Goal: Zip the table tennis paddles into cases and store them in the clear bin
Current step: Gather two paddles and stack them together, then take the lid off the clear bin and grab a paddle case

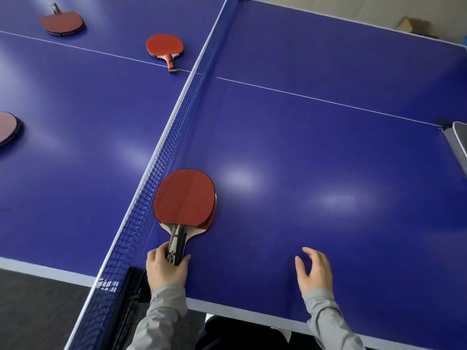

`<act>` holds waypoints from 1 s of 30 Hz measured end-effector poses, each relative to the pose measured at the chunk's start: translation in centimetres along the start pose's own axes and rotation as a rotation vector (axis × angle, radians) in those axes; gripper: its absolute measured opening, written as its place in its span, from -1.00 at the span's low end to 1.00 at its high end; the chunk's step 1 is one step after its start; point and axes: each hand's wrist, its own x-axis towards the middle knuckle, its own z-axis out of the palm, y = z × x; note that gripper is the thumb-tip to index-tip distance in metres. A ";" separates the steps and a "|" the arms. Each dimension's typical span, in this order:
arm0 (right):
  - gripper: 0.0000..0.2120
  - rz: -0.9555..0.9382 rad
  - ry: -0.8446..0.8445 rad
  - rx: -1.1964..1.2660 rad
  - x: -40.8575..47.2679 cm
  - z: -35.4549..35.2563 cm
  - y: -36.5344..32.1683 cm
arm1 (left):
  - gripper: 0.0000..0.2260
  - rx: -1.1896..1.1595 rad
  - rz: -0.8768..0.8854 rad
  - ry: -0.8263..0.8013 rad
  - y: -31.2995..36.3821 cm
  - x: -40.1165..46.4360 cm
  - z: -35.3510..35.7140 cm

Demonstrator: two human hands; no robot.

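My left hand grips the handles of two red paddles stacked on the blue table just right of the net. My right hand hovers over the table with fingers spread and holds nothing. Across the net lie more red paddles: one near the net, a stacked pair at the far left, and one cut off by the left edge. A grey case shows partly at the right edge. No clear bin is in view.
The dark blue net runs diagonally across the blue table, ending at a black clamp by my left arm. A cardboard box sits on the floor beyond the far edge.
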 end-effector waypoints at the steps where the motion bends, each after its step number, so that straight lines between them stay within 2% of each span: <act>1: -0.72 -0.002 -0.004 -0.005 0.0 0.0 0.0 | -0.45 0.025 0.020 -0.010 0.1 -0.2 -0.3; 4: -0.70 -0.001 -0.020 -0.041 -0.2 -0.5 0.3 | -0.27 0.173 0.181 0.019 0.6 -1.2 -1.2; 8: -0.67 -0.014 -0.034 -0.120 -0.2 -2.1 1.0 | -0.31 0.353 0.492 0.044 2.5 -3.2 -1.6; 14: -0.61 -0.021 0.010 -0.247 0.6 -7.4 4.0 | -0.26 0.601 0.853 -0.207 9.1 -5.4 2.1; 16: -0.59 -0.022 0.020 -0.295 1.0 -9.6 5.4 | -0.37 0.705 0.880 -0.290 11.3 -6.2 4.2; 19: -0.57 -0.022 0.056 -0.332 1.8 -13.6 8.0 | -0.35 0.802 0.925 -0.365 14.9 -8.3 7.3; 24: -0.54 -0.045 0.081 -0.389 3.0 -20.9 13.2 | -0.39 0.869 1.052 -0.350 21.5 -14.8 11.8; 30: -0.53 -0.097 0.115 -0.457 4.0 -30.2 19.6 | -0.40 0.878 1.100 -0.351 27.9 -25.0 17.7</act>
